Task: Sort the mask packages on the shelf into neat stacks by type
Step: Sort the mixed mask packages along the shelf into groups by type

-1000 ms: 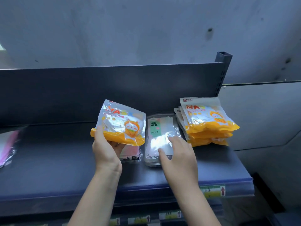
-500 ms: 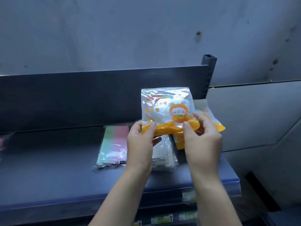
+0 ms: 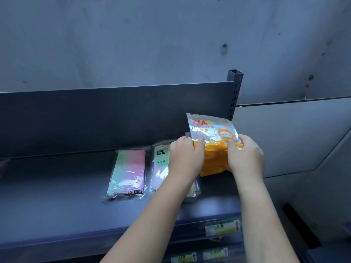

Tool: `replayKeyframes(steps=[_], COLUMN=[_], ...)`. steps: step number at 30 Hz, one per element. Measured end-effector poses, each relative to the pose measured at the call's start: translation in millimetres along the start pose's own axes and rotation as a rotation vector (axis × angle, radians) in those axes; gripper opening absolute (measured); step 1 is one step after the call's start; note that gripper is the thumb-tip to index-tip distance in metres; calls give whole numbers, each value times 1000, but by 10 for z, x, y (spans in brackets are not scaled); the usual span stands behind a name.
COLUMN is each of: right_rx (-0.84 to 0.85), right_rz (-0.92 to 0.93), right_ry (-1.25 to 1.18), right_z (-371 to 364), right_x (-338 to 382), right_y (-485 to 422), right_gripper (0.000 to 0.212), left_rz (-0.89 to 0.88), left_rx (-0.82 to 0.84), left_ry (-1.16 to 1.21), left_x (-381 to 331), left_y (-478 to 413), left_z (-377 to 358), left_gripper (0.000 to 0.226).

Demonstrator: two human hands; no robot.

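Nearest me, price tags point(image 3: 222, 227) line the shelf point(image 3: 57, 215) front edge. My left hand point(image 3: 185, 158) and right hand point(image 3: 245, 157) each have a grip pinched on the lower edge of the orange mask package point(image 3: 210, 130), holding it over the orange stack point(image 3: 214, 162) at the shelf's right end. Left of them lie the FACE MASK package point(image 3: 160, 164) and the pink-green package point(image 3: 128, 171). Behind stands the back panel point(image 3: 114, 118).

Grey wall point(image 3: 152, 35) (stained), dark shelf point(image 3: 57, 215), dim light
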State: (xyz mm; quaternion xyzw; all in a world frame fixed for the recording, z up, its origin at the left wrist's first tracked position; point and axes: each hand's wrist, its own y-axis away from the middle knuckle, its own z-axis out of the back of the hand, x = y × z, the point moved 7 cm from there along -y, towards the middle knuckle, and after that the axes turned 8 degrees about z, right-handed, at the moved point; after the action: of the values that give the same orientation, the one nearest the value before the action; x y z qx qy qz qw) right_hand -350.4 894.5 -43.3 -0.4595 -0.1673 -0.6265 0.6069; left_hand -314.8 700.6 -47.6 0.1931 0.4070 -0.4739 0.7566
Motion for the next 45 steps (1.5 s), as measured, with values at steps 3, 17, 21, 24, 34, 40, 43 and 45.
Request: replayKeyframes(steps=[3, 17, 21, 24, 34, 40, 43, 45], right_rx=[9, -100, -89, -33, 226, 360, 432, 462], right_rz=[5, 222, 358, 444, 520, 531, 544, 564], right_ry=[15, 158, 154, 112, 52, 12, -20, -31], right_z=[-24, 91, 78, -4, -574, -1041, -1349, -1548], right_x=[-13, 71, 241, 417, 1002, 1416, 1653, 1817], right_y=[-22, 75, 262, 383, 897, 1250, 1494, 1672], right_gripper=[44, 49, 48, 50, 68, 67, 62, 65], left_rz=[-52, -20, -136, -247, -288, -172, -102, -56], left_rx=[-9, -74, -111, -176, -219, -276, -289, -276], left_ry=[-143, -114, -145, -244, -551, -588, -571, -502], left_x=[19, 49, -19, -17, 487, 1033, 1323, 1510], left_y=[-25, 24, 79, 141, 183, 189, 173, 153], left_z=[-104, -100, 59, 261, 966, 1602, 1975, 2186], left_gripper=[49, 51, 66, 79, 86, 84, 89, 92])
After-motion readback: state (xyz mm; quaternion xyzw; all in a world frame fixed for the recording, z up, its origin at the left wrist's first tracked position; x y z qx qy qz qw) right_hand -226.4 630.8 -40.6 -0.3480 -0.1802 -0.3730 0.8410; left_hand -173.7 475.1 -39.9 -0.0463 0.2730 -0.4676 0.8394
